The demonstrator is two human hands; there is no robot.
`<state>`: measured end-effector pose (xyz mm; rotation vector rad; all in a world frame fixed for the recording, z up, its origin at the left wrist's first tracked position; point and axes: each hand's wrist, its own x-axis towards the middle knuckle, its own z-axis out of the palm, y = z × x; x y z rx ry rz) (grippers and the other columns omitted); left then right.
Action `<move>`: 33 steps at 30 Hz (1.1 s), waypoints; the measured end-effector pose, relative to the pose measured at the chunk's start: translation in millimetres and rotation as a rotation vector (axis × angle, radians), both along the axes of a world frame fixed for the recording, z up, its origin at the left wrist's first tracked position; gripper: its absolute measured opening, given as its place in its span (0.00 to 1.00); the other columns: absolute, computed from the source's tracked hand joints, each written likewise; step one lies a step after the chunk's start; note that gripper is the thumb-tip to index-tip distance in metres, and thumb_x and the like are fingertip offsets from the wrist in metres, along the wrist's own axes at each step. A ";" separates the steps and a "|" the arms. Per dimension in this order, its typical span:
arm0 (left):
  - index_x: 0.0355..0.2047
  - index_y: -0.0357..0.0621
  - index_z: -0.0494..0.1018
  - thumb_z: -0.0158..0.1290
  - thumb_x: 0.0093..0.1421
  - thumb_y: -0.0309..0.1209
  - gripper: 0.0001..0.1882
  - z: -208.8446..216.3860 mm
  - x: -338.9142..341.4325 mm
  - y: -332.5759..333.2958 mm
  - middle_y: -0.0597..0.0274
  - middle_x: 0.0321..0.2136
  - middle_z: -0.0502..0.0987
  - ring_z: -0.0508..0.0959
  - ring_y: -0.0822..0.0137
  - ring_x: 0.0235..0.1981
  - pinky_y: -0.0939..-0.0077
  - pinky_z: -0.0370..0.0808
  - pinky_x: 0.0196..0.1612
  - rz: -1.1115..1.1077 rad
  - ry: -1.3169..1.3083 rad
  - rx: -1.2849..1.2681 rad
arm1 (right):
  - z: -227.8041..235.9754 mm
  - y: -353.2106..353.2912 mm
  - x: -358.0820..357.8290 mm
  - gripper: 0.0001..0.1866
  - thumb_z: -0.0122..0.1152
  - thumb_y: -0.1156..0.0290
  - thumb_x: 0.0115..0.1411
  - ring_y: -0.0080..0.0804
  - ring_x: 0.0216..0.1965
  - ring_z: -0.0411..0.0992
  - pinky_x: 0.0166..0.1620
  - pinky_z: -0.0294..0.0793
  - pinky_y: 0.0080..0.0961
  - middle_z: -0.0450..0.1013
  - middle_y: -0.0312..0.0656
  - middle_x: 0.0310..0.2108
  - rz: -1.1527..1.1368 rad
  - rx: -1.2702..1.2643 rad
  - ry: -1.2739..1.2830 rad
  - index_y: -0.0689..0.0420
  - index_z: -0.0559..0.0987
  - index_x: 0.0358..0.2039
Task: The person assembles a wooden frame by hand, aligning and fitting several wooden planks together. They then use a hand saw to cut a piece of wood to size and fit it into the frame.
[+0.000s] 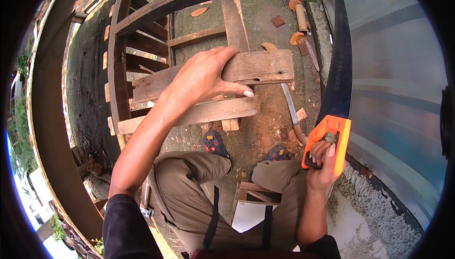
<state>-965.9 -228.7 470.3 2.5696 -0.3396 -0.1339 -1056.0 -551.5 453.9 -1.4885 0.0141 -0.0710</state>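
My left hand (201, 72) presses on a weathered wooden plank (265, 65), fingers over its far edge and thumb along the near side. The plank lies across a wooden frame (173, 3), with nail holes near its right end. Just nearer to me, a second, paler board (213, 112) runs almost parallel. At the right, my right hand (323, 157) is wrapped around the orange handle of a handsaw (337, 65). Its long dark blade points away from me, upright in the picture, apart from the plank.
A long knife (289, 100) with a curved wooden handle lies beyond my right foot. Farther off is another knife (311, 50) near the kerb. Metal sheeting (398, 79) walls the right side. Wood chips and dry leaves (199, 12) litter the ground. A dark wooden beam (59, 93) stands left.
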 end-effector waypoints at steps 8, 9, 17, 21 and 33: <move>0.66 0.25 0.56 0.33 0.71 0.65 0.48 -47.9 -28.7 25.9 0.30 0.62 0.66 0.70 0.40 0.62 0.57 0.66 0.64 0.192 0.291 -0.203 | -43.0 -10.3 -14.5 0.17 0.55 0.67 0.67 0.19 0.17 0.60 0.21 0.56 0.21 0.65 0.35 0.15 0.046 -0.100 -0.086 0.63 0.70 0.22; 0.67 0.26 0.55 0.30 0.71 0.66 0.49 -52.9 -32.1 31.8 0.31 0.63 0.65 0.69 0.42 0.63 0.58 0.65 0.65 0.118 0.294 -0.274 | -43.9 -9.7 -18.2 0.17 0.56 0.67 0.67 0.18 0.17 0.61 0.21 0.56 0.21 0.65 0.34 0.15 0.047 -0.099 -0.075 0.63 0.70 0.22; 0.55 0.28 0.74 0.34 0.69 0.68 0.48 -64.4 -8.7 28.2 0.39 0.46 0.81 0.80 0.52 0.50 0.61 0.73 0.57 0.065 0.393 -0.240 | -47.4 -12.2 -34.7 0.15 0.58 0.69 0.67 0.16 0.16 0.60 0.20 0.56 0.20 0.65 0.31 0.15 0.041 -0.118 -0.172 0.61 0.72 0.23; 0.36 0.25 0.80 0.42 0.60 0.75 0.53 -41.9 -2.8 2.5 0.35 0.30 0.82 0.84 0.44 0.37 0.54 0.79 0.45 0.209 0.205 0.085 | -45.0 -9.5 -38.6 0.16 0.58 0.67 0.68 0.15 0.17 0.60 0.21 0.56 0.18 0.65 0.30 0.17 0.017 -0.036 -0.137 0.60 0.72 0.24; 0.28 0.27 0.83 0.42 0.54 0.80 0.56 -20.7 30.6 -87.3 0.36 0.37 0.81 0.79 0.46 0.48 0.53 0.76 0.53 0.223 -0.404 0.384 | -54.1 -19.2 -25.3 0.15 0.52 0.74 0.70 0.17 0.18 0.59 0.22 0.58 0.20 0.63 0.32 0.16 -0.048 0.139 -0.161 0.61 0.70 0.23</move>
